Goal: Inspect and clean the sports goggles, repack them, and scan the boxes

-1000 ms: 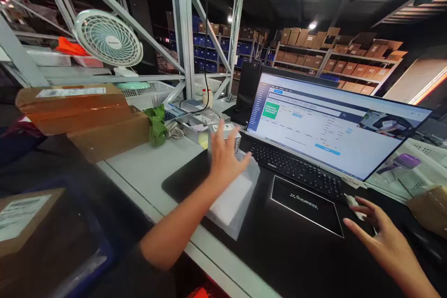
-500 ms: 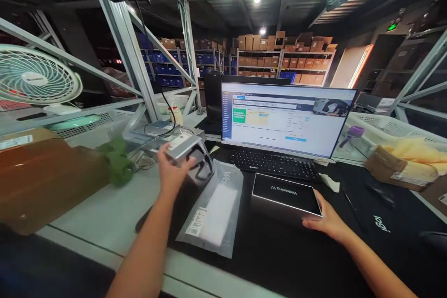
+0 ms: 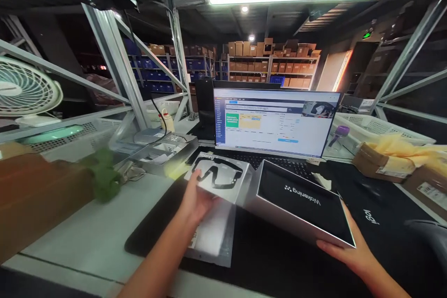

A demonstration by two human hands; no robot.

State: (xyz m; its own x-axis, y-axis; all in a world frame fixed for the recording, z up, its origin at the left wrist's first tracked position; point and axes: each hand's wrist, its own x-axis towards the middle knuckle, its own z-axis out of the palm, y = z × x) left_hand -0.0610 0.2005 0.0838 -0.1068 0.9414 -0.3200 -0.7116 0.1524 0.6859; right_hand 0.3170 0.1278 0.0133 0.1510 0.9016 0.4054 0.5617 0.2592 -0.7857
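My left hand (image 3: 195, 202) is closed on a light grey box sleeve (image 3: 223, 174) printed with black ski goggles; its thumb lies on the printed face and its other fingers are partly hidden below. To the right, my right hand (image 3: 354, 244) grips the near right corner of an upturned-lettering box (image 3: 296, 221) with a black top reading "Wakening" and pale sides. The sleeve's right end is close to the box's left end; whether they touch I cannot tell. Under the sleeve, a clear plastic bag (image 3: 218, 247) with a white label lies on the black desk mat (image 3: 272, 260).
Behind the hands stand a keyboard (image 3: 296, 165) and a lit monitor (image 3: 265, 125). At left are a brown carton (image 3: 42, 200), a metal tray (image 3: 164, 156) and a fan (image 3: 28, 88). Cartons with yellow packing (image 3: 394, 153) and a mouse (image 3: 379, 188) are at right.
My left hand has brought the sleeve rightward over the bag and turned its goggles print toward me. The box in my right hand has come up nearer and tilted.
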